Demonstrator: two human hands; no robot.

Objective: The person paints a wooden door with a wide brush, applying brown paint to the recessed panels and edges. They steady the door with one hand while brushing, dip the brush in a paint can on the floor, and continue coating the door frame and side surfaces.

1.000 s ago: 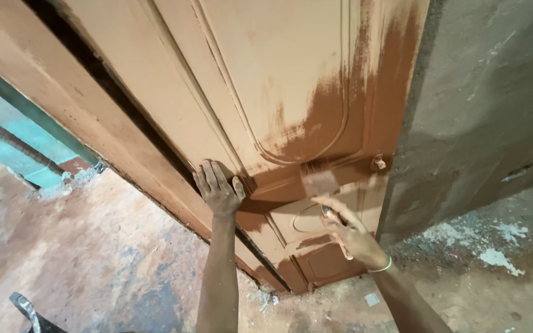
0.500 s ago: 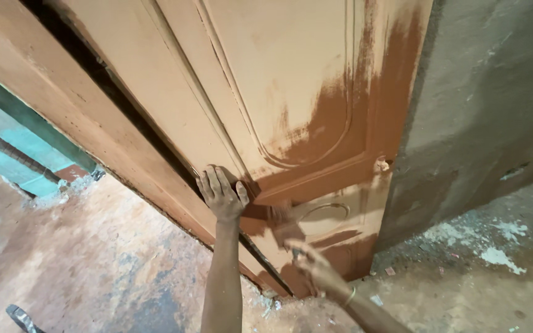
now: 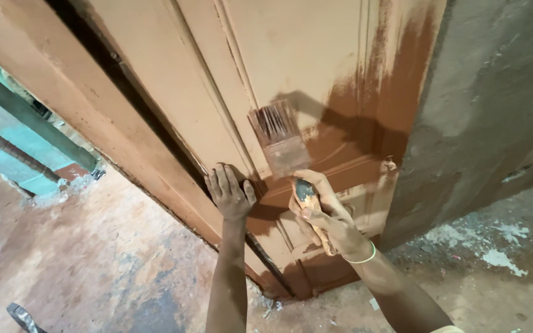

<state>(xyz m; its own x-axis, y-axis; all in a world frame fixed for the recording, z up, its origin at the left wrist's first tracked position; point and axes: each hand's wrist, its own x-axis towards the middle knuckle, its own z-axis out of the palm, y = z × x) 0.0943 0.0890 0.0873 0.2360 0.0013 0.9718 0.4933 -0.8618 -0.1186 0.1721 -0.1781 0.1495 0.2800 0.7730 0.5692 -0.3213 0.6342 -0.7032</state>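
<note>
Your right hand (image 3: 325, 216) has come up from the door's foot, fingers wrapped around the paintbrush (image 3: 288, 157). Its long axis runs up-left, bristles pointing at the door (image 3: 316, 68) panel, beside the dark brown paint. Your left hand (image 3: 229, 192) lies open, flat on the door edge.

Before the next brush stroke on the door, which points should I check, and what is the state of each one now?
1. Right hand grips the brush handle firmly: ok.
2. Bristles lie against the door: cannot tell.
3. Left hand flat on the door, off the dark wet paint: ok.
4. Paint left on the bristles: cannot tell.
5. Upper panel coated: not ok, mostly pale.
6. Wall beside the door free of paint: ok.
</note>
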